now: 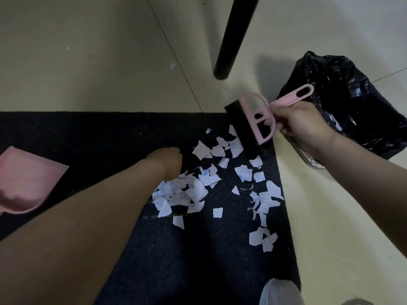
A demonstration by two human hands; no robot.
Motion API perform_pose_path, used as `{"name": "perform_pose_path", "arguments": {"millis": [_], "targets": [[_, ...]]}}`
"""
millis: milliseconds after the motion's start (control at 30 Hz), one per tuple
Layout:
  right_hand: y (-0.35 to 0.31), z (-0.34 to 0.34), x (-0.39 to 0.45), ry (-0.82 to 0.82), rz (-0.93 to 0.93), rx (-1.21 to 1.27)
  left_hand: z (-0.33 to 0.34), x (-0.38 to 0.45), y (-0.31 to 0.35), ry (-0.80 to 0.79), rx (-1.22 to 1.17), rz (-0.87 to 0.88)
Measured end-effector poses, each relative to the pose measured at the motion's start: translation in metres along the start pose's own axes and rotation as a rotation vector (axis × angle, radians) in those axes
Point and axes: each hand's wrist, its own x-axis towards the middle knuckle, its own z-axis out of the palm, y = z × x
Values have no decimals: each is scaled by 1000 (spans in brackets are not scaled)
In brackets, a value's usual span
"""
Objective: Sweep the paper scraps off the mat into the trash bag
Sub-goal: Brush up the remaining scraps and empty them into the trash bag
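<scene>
White and blue-checked paper scraps (198, 186) lie scattered on the right part of a dark mat (110, 133). My right hand (301, 126) grips the handle of a pink hand brush (259, 113), whose black bristles touch the mat at the far edge of the scraps. My left hand (167, 158) rests on the mat at the left side of the pile; its fingers point away from me and are hidden. A black trash bag (343, 91) stands open on the floor just right of the mat, with some scraps inside.
A pink dustpan (24, 179) lies on the mat at the far left. A black furniture leg (233, 36) stands on the pale tiled floor beyond the mat. One stray scrap (172, 66) lies on the tiles. A whitish object (279, 291) shows at the bottom edge.
</scene>
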Motion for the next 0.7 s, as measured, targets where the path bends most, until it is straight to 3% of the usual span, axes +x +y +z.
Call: {"name": "perform_pose_path", "arguments": {"millis": [100,200,333,433,567,700], "targets": [[-11,-3,-2,38,-4,67,1,-1,0,-11,9,4],[-9,-6,-2,128,0,-42,0,-2,0,-4,12,1],[9,-9,2,205,-63,-707,0,0,0,-12,20,2],[22,-2,0,227,-63,-938,1,0,0,-20,30,-1],[37,8,3,207,87,-845,-1,0,1,-20,32,-3],[35,11,4,119,61,-696,-1,-1,2,-23,26,-4]]}}
